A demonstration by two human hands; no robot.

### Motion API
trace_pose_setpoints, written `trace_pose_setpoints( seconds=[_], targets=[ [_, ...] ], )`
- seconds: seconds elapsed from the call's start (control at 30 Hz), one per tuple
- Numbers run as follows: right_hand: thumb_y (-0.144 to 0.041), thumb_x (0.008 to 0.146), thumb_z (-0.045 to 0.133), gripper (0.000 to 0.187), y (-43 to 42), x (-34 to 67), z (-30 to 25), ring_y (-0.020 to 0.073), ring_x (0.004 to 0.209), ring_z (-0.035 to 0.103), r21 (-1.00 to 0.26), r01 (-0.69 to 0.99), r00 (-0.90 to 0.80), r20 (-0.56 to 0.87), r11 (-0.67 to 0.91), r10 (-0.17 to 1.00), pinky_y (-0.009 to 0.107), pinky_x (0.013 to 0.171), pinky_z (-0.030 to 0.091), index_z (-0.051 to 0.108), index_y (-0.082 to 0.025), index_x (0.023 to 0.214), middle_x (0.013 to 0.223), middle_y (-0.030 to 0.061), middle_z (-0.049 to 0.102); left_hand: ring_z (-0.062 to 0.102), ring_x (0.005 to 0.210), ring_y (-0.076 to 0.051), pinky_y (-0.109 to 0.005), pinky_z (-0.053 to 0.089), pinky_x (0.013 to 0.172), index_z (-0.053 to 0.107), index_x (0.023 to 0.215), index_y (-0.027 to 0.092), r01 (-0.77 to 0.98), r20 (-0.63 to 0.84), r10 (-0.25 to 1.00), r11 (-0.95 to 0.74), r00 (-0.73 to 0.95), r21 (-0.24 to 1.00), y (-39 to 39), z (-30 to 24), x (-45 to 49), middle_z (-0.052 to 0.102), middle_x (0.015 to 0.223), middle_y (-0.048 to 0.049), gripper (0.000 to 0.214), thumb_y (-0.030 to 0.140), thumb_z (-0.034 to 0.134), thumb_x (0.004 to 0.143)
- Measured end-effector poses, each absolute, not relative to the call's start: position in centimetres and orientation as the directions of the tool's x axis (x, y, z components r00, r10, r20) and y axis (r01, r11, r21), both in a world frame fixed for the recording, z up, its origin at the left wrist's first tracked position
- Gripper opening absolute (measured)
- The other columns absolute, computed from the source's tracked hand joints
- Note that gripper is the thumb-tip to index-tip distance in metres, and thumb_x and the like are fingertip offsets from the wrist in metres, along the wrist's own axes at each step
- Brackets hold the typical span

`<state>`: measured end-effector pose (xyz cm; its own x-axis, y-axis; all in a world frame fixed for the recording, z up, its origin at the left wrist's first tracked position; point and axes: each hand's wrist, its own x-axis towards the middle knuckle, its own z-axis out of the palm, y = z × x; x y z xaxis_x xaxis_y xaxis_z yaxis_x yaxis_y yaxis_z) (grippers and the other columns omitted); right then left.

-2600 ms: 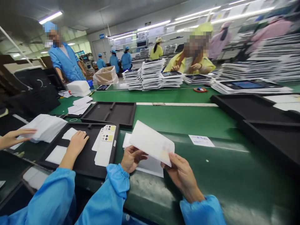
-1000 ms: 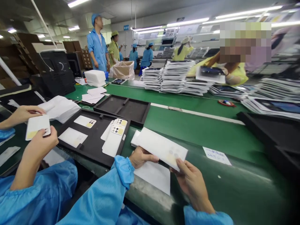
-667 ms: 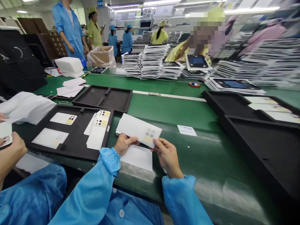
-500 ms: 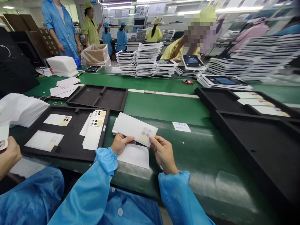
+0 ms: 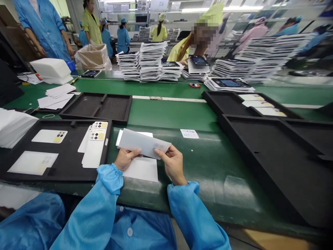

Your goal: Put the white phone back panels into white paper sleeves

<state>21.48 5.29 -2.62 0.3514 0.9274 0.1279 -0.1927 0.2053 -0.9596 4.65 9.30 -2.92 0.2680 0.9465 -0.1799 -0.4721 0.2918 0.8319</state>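
My left hand is closed on the left end of a white phone back panel that seems to lie in a translucent sheet, its thumb on top. At the other end my right hand pinches it between thumb and fingers. Faint dark camera rings show through near the right thumb. The panel is held tilted above the green bench. Under it a white paper sheet lies on the bench, and white sheets stick out behind its left end; how these touch my left hand is hidden.
At left a black tray holds several white phone back panels. Another black tray stands behind it. More black trays fill the right side. A handwritten label lies on the bench. Across it, a co-worker in yellow is beside paper stacks.
The view has swung right. The panel in my hands has tilted, so its face looks greyer and the camera rings fainter. A neighbour's hand with a phone panel has left view at left.
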Motion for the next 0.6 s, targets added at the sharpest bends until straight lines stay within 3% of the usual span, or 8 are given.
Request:
trace_pose_setpoints(
  seconds=[0.13,0.33,0.6],
  targets=[
    [-0.035,0.057,0.086,0.031,5.34,21.52,-2.8,0.019,0.074,0.065,-0.96,-0.223,0.348,0.085,0.171,0.933,0.035,0.075,0.054,0.073,-0.018,0.08,0.082,0.0037,0.073,0.066,0.078,-0.018,-0.028,0.057,0.063,0.069,0.095,0.016,-0.491,-0.189,0.951,0.289,0.244,0.822,9.25,-2.6,4.64,0.072,0.084,-0.0032,0.056,0.029,0.092,0.045],
    [-0.036,0.054,0.088,0.035,5.46,21.5,-2.88,0.0186,0.075,0.066,-0.924,-0.343,0.415,0.012,0.168,0.91,0.036,0.077,0.054,0.075,-0.018,0.082,0.084,0.0038,0.074,0.066,0.068,-0.015,-0.025,0.055,0.06,0.071,0.073,0.012,-0.508,-0.18,0.958,0.271,0.222,0.818,9.57,-2.55,4.56,0.072,0.076,-0.0054,0.041,0.033,0.092,0.045],
    [-0.035,0.05,0.089,0.038,5.27,21.23,-2.04,0.0196,0.076,0.066,-0.893,-0.427,0.404,-0.047,0.143,0.913,0.036,0.076,0.055,0.075,-0.019,0.081,0.085,0.0039,0.074,0.068,0.064,-0.017,-0.027,0.053,0.063,0.073,0.075,0.011,-0.311,-0.143,0.918,0.267,0.37,0.912,9.3,-2.72,4.44,0.073,0.068,-0.008,0.04,0.039,0.089,0.051]
  ],
)
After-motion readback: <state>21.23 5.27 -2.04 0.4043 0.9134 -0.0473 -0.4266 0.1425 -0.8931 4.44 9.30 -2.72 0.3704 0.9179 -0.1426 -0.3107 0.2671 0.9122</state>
